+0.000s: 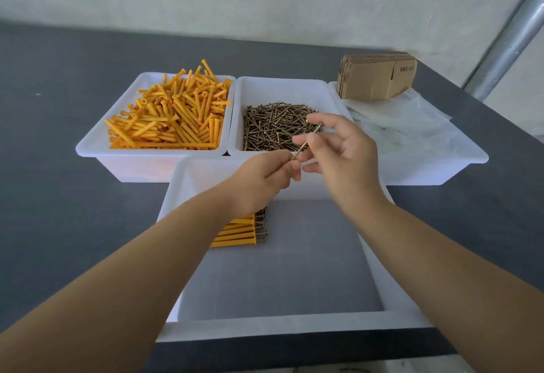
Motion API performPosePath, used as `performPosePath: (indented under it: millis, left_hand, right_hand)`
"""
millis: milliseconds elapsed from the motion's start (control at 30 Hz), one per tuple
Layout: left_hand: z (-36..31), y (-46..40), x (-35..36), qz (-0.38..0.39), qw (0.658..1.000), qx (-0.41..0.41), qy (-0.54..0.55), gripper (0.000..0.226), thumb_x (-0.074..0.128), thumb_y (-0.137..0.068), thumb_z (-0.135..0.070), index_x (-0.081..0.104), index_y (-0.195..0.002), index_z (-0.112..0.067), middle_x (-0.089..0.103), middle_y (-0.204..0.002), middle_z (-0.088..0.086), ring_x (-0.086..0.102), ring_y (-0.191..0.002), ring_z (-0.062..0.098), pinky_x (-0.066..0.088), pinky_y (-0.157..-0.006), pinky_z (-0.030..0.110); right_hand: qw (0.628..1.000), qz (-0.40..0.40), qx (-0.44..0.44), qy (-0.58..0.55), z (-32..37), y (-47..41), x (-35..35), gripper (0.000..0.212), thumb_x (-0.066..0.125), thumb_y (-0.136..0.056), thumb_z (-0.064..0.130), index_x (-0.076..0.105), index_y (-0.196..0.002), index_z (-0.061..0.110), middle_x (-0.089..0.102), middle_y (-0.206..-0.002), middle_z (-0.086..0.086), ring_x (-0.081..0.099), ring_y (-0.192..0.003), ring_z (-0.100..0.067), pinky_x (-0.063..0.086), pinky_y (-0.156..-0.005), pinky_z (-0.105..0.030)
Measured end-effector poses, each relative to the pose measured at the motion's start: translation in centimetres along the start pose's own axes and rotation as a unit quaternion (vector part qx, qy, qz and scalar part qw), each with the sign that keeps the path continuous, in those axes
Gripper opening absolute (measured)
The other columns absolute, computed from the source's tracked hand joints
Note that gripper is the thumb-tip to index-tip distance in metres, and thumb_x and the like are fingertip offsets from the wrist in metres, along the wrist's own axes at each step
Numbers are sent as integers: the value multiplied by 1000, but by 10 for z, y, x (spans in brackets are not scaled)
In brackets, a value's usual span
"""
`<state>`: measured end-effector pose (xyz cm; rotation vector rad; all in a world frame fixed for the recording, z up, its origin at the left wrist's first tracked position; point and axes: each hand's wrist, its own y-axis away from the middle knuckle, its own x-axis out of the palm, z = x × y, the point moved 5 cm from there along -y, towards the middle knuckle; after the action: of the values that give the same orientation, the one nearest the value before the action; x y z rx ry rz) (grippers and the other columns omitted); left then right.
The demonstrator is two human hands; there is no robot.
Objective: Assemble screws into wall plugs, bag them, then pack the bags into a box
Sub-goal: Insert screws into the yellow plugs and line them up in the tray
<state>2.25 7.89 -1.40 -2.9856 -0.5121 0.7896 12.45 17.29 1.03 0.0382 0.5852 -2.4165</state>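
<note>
Orange assembled plugs (238, 229) at seven o'clock of the near tray (294, 325); both hands, left hand (262, 178) and right hand (344, 151), pinch one screw (306, 143); bagging and boxing remain.

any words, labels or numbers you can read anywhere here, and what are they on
None can be read.
A small dark printed mark sits on the side of the stack of flat cardboard boxes: too small and blurred to read.
The white trays, orange wall plugs, screws and clear bags show no text.
</note>
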Motion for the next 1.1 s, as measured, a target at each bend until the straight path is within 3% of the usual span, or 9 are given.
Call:
performPosePath:
  millis: [167,267,400,567,700,767,833,933,1100]
  left_hand:
    - [-8,0,-11,-47,999,24,-1,30,43,-101,-5,48,-72,-12,40,-71,5,36,-62,13,33,-61,27]
    - [-10,2,-15,-71,991,63,-94,30,45,-97,0,56,-77,-20,48,-84,7,44,-77,10,40,-70,28]
    - [-4,5,-28,-127,987,76,-61,36,64,-89,0,60,-117,-22,59,-84,1,58,-75,15,48,-68,22]
    - [6,7,-43,-147,987,62,-30,34,74,-82,-2,61,-108,-18,68,-88,-2,68,-77,12,53,-67,26]
    - [3,16,-71,-306,942,86,-109,32,63,-86,-6,61,-115,-19,63,-109,-1,63,-94,9,45,-73,15]
    - [9,19,-84,-373,907,43,-192,32,59,-87,-6,63,-119,-14,61,-118,4,60,-104,17,42,-77,19]
    - [24,17,-88,-357,892,-63,-269,34,55,-91,-12,62,-124,-15,55,-130,9,53,-117,29,46,-89,38]
    - [41,10,-81,-242,873,-204,-371,37,45,-97,-28,52,-133,-25,48,-139,9,38,-133,37,29,-110,59]
    - [46,4,-77,-186,870,-230,-394,44,32,-99,-35,38,-143,-30,54,-137,8,43,-130,38,20,-111,62]
  right_hand:
    - [982,41,-62,173,1,3,8,14,65,-94,22,76,-103,20,67,-100,2,64,-89,-9,52,-86,-30]
    - [981,29,-77,175,2,1,7,12,71,-89,19,77,-100,20,70,-92,6,62,-79,-9,47,-72,-18]
    - [984,57,-58,161,-2,0,8,14,72,-86,11,78,-96,19,72,-83,12,62,-73,-6,42,-65,-9]
    - [969,118,-44,212,-8,3,16,15,75,-82,8,76,-93,18,68,-77,13,59,-66,-5,43,-64,-10]
    - [937,160,-76,301,-9,12,32,16,71,-84,7,75,-96,17,66,-78,12,57,-70,-5,48,-72,-21]
    - [914,192,-91,347,-10,15,42,15,67,-86,9,74,-97,16,70,-86,4,60,-78,-11,49,-75,-27]
    - [890,217,-104,388,-13,16,51,13,64,-88,12,72,-97,15,67,-93,0,60,-85,-18,49,-77,-33]
    - [870,229,-116,420,-15,14,60,12,61,-90,12,70,-99,12,55,-101,-4,57,-86,-24,49,-76,-38]
    - [832,280,-122,464,-19,11,85,16,54,-91,13,68,-100,12,62,-98,-6,59,-92,-28,51,-77,-41]
